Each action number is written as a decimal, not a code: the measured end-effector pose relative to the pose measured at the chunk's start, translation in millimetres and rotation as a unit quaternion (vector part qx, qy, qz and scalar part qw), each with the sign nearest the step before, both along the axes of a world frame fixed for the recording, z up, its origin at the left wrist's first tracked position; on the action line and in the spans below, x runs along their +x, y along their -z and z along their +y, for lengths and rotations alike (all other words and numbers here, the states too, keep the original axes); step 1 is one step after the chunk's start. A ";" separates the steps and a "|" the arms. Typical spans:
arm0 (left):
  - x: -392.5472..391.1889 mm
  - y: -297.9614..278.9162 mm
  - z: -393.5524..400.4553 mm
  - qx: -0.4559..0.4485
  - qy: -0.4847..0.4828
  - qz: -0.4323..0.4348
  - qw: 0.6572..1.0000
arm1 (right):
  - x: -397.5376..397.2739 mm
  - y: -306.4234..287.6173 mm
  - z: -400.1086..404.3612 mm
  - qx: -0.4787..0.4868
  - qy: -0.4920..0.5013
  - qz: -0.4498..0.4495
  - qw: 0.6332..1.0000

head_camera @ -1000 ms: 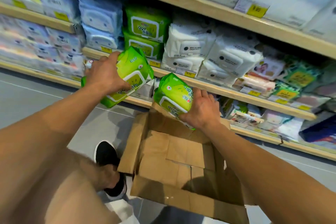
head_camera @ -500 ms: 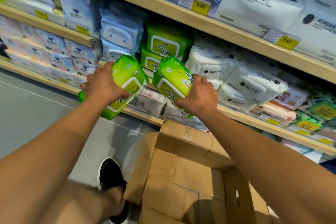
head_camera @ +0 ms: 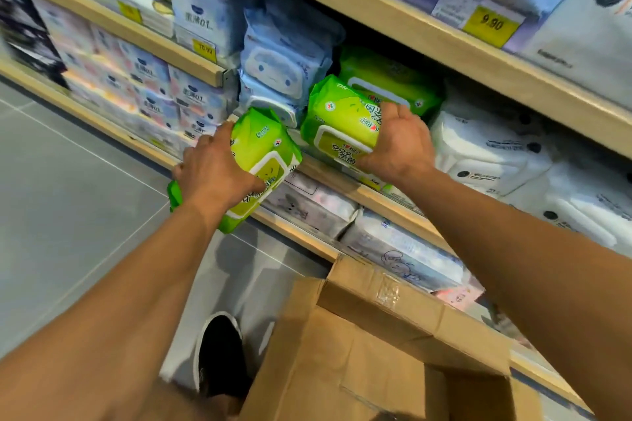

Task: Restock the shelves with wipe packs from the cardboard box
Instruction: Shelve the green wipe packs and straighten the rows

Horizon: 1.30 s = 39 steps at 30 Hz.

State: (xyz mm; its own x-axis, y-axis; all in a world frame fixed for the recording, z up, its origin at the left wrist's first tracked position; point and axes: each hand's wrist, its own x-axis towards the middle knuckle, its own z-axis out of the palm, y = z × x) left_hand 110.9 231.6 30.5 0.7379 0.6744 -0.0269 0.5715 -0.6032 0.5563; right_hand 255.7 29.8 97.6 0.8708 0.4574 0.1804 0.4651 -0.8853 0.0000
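Observation:
My left hand (head_camera: 215, 171) grips a green wipe pack (head_camera: 265, 154), held tilted just in front of the wooden shelf edge (head_camera: 345, 181). My right hand (head_camera: 398, 143) holds a second green wipe pack (head_camera: 337, 120) at the shelf's front, right before the green packs stocked there (head_camera: 386, 79). The open cardboard box (head_camera: 386, 345) stands on the floor below my right arm; its inside is mostly out of view.
Blue wipe packs (head_camera: 284, 58) sit left of the green stack, white packs (head_camera: 492, 147) to its right. Shelves above and below are full of packs, with yellow price tags (head_camera: 490, 24). My black shoe (head_camera: 219, 355) rests on the grey tiled floor (head_camera: 75, 208) beside the box.
Both hands have risen from over the box toward the shelf. The right pack has moved up to the green stack, and the left pack has come close to the shelf edge.

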 end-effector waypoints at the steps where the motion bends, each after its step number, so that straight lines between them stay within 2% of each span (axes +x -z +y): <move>1: -0.7 1.2 2.5 0.000 -0.007 0.000 1.000 | 6.5 -0.3 3.7 0.000 -0.001 0.005 1.000; 6: 7.7 0.7 8.8 -0.013 -0.028 -0.015 0.999 | 30.6 4.3 18.5 -0.002 0.011 0.060 0.998; 17: 35.0 1.3 -15.8 -0.007 0.001 -0.012 1.000 | 49.7 16.1 23.8 -0.024 0.000 0.036 0.999; 22: 36.7 2.6 -17.6 -0.013 -0.004 -0.012 1.000 | 50.0 23.6 14.4 -0.020 0.017 0.059 0.998; 39: 49.2 6.9 -20.7 -0.002 -0.002 -0.022 1.000 | 95.4 32.9 16.8 -0.043 0.017 0.036 0.998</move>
